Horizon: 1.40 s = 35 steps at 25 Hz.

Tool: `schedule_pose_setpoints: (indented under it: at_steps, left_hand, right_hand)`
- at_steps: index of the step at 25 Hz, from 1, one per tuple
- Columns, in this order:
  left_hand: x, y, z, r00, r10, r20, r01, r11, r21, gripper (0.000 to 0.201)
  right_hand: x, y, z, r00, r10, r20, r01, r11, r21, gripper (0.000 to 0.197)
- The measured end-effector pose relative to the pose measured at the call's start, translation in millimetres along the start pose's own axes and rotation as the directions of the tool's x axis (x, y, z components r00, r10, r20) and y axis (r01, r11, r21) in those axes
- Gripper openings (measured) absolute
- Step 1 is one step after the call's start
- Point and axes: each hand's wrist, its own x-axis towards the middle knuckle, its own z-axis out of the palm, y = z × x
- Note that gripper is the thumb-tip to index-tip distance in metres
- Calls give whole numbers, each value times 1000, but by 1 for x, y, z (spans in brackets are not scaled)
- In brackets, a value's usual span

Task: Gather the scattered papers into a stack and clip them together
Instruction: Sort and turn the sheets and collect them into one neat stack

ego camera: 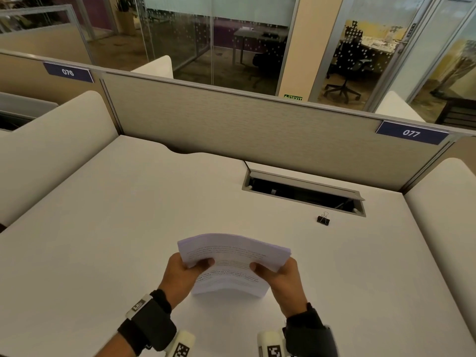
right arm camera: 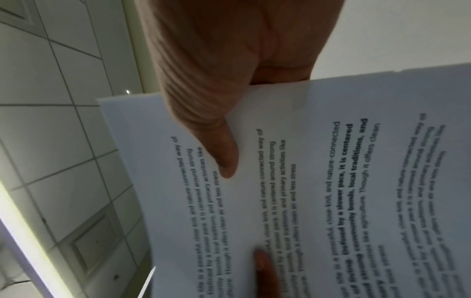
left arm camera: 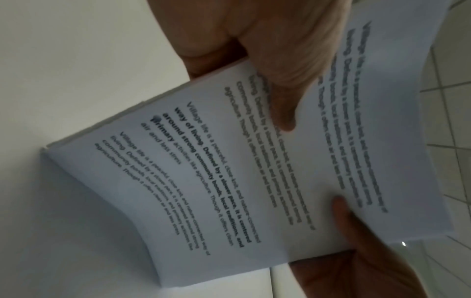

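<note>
Both hands pinch the stack of papers [ego camera: 233, 264] by its side edges, left hand [ego camera: 181, 275] and right hand [ego camera: 282, 275], thumbs on the printed top sheet; the fingers underneath are hidden. The stack bows upward, its near edge down on the white worktop [ego camera: 103, 228]. Wrist views blur the print. Beyond the right hand, well apart, lies a black binder clip [ego camera: 323, 219].

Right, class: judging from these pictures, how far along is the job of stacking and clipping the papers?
Done: the papers look gathered into one stack; no loose sheets show on the desk. In hand: the left hand and right hand grip the stack's sides, its near edge down at the desk, probably squaring it. Left: the binder clip lies untouched on the desk beyond the right hand, not yet on the papers.
</note>
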Motion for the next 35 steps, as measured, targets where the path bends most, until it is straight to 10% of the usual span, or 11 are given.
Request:
schedule_pose_setpoints:
  at_steps: [5,10,13,15,22,26,31,35]
  left_hand:
    - [0,4,-3,994,105,-7,-104,989,106,29]
    - [14,25,-3,856,422,298,-514,757,404,22]
    - [21,30,0,831,463,308,-555,733,394,41]
    - [27,29,-7,902,359,241,-430,806,407,46]
    - [37,6,-74,1000,0,0,0,985,174,7]
    - [29,-1,-69,989,-137,58,144,975,-166,58]
    - [24,-8,-50,999,-46,-20,40,977,-210,75]
    - [22,-8,-39,996,-33,-88,20,989,-145,34]
  right_hand:
    - [3,-46,-11,972,-209,-109,181,958,-222,36]
    - [5,-92,-3,910,-342,233,357,363,-861,20]
    - [9,-84,5,937,-294,188,307,440,-844,18]
    - [10,-73,2,947,-301,112,265,535,-803,24]
    - [9,-41,-39,977,-191,-99,116,853,-509,33]
    - [8,-23,-42,984,-81,-159,33,959,-281,36]
    - [4,-10,-38,989,-38,-140,24,995,-101,37]
    - [0,3,-36,986,-48,-161,33,995,-95,32]
